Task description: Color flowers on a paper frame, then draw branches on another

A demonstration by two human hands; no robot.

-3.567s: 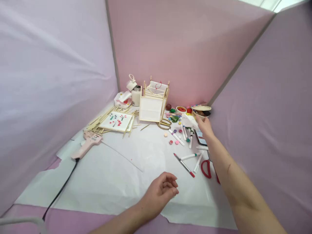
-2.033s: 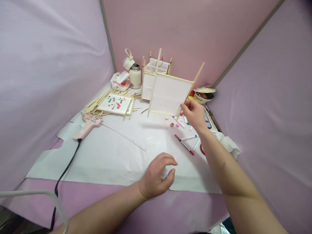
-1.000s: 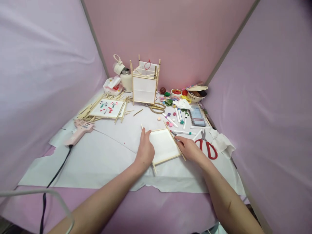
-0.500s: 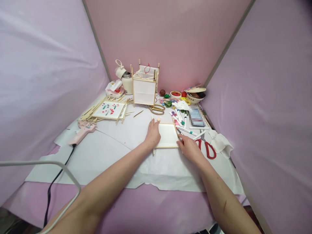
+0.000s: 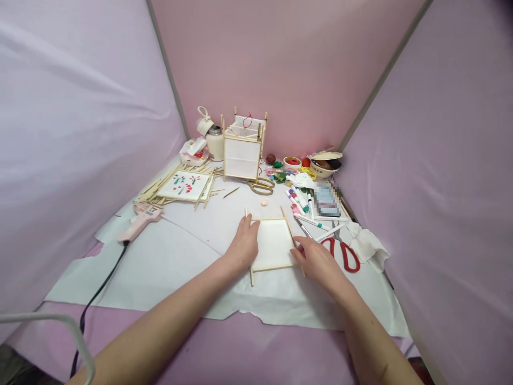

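A white panel in a thin wooden stick frame (image 5: 274, 243) lies over the white cloth in front of me. Its side sticks stick out past the corners. My left hand (image 5: 245, 243) grips the frame's left side, fingers along the stick. On the right side, my right hand (image 5: 315, 259) holds the edge stick between thumb and fingers. Behind the panel stands a box-shaped stick lantern (image 5: 241, 156) with white sides and a red loop on top. A small pale round piece (image 5: 263, 203) lies just beyond the panel.
Red-handled scissors (image 5: 344, 254), markers (image 5: 310, 220) and a phone (image 5: 327, 200) lie at the right. Gold-handled scissors (image 5: 261, 185) are by the lantern. At the left are a pink glue gun (image 5: 139, 223) with its cord, a decorated panel (image 5: 185, 185) and loose sticks. A bottle (image 5: 215, 144) stands behind.
The framed panel and both hands have come closer to me, and the panel's far corners now show more. The whole view has shifted slightly.
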